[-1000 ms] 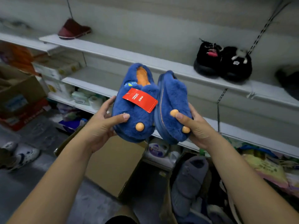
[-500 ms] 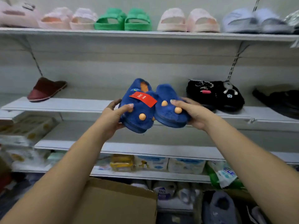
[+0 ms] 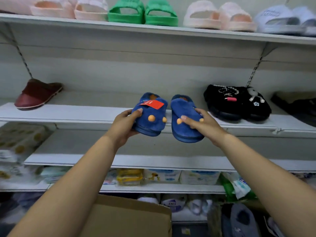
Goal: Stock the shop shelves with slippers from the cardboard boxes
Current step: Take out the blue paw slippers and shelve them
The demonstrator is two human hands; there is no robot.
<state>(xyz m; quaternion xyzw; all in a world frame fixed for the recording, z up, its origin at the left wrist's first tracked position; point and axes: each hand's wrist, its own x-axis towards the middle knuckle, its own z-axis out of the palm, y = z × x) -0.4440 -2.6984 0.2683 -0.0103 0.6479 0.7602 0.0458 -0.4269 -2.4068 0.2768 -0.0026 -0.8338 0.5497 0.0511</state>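
1. Far left on the middle shelf, a maroon slipper sits by itself.
2. Low down between the two forearms is a cardboard box, with one flap turned up.
3. The left hand grips the left blue slipper by its outer side. The thumb presses on the fuzzy top and the other fingers curl under the sole, mostly hidden.
4. That slipper has a red tag across its upper and orange knobs on the toe. Its heel is over the shelf board and its toe hangs out past the front edge. I cannot tell whether the sole touches the board.
5. Just beside it, with a narrow gap between them, is the right blue slipper. It points the same way, and its toe also overhangs the edge.
6. The right hand holds it from the outer side. The thumb lies on top by an orange knob, one finger stretches along the upper, and the rest wrap round the side.
7. Further right on the same shelf stands a pair of black slippers — near the blue one, not touching.
8. Bottom right, a grey slipper lies among other dim footwear.
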